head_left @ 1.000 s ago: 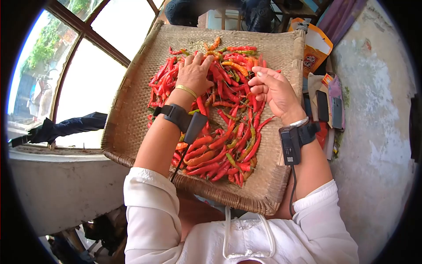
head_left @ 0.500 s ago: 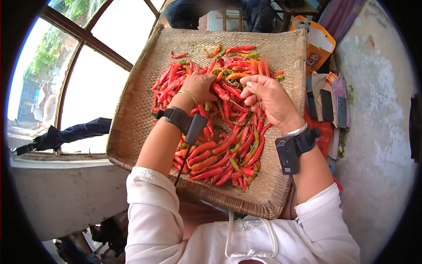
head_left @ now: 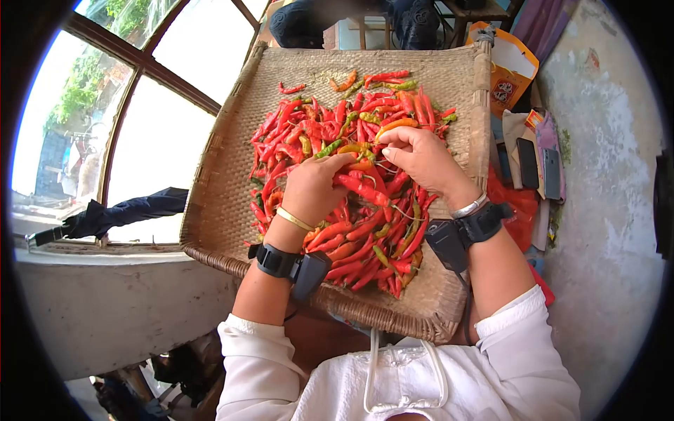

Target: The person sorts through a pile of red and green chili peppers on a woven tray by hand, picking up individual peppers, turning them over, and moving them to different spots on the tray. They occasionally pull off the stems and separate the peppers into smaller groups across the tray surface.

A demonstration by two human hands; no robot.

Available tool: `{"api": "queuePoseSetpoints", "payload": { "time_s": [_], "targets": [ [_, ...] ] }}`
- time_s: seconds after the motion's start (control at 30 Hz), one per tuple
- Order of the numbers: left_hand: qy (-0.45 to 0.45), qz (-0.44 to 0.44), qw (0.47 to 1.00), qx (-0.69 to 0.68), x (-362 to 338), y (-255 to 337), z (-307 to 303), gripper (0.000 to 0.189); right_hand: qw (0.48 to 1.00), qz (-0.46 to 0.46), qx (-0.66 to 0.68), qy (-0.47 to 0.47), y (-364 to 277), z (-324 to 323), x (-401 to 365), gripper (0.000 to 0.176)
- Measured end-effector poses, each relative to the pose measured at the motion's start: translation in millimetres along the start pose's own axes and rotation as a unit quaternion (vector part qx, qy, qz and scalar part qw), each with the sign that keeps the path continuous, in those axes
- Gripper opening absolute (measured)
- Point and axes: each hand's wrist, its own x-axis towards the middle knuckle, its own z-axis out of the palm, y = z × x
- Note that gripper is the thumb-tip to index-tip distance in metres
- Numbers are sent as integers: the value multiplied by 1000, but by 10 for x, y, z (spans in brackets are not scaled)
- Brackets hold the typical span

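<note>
A wide woven basket tray (head_left: 225, 203) holds a heap of chili peppers (head_left: 354, 242), mostly red with some orange and green ones. Over the middle of the heap, my left hand (head_left: 314, 191) is closed around a few chili peppers. A long red one (head_left: 365, 189) sticks out past its fingers towards the right. My right hand (head_left: 426, 160) is just to the right, thumb and forefinger pinched together beside an orange chili pepper (head_left: 397, 128). Whatever lies between those fingertips is too small to make out.
A folded dark umbrella (head_left: 133, 212) lies on the window sill at left. Along the right wall are an orange box (head_left: 511, 70), two phones (head_left: 526, 163) and a red bag (head_left: 516, 210). Another person's legs (head_left: 302, 24) show beyond the tray.
My left hand has drawn back towards me from the heap, bringing chili peppers in its grip. My right hand has turned and its fingertips have moved slightly left.
</note>
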Motion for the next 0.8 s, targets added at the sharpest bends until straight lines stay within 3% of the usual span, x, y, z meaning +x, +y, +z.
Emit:
{"api": "queuePoseSetpoints", "payload": {
  "time_s": [0.03,0.1,0.13,0.2,0.27,0.37,0.4,0.47,0.5,0.6,0.73,0.8],
  "targets": [
    [0,-1,1000,0,-27,56,-16,44,1000,6,-21,-16,-54,13,-36,28],
    [-34,-170,941,-290,-66,146,-21,36,1000,-11,10,-27,-5,88,-66,30],
    [-32,-171,940,-292,-84,124,26,36,998,-27,41,-38,12,118,-73,32],
    [-43,-161,860,-483,-126,36,188,28,998,-44,27,-44,5,133,-75,33],
    [-38,-131,866,-480,-138,-15,250,26,990,-18,91,-106,-17,109,-66,33],
    [-53,-51,877,-475,-137,-37,218,27,992,-30,36,-120,-70,121,-74,33],
    [-52,-52,877,-475,-154,-22,184,27,992,-31,36,-121,-77,125,-76,33],
    [-71,-154,842,-512,-176,24,114,30,984,19,100,-144,-90,113,-78,31],
    [-63,-166,852,-492,-171,23,118,33,984,17,98,-145,-115,113,-78,31],
    [-77,-183,836,-512,-168,3,130,30,973,28,146,-174,-148,152,-75,24],
    [-99,-192,837,-503,-158,93,100,22,979,-6,166,-122,-106,230,-74,14],
    [-95,-159,841,-508,-150,52,157,19,991,10,66,-114,-117,202,-71,17]
  ]
}}
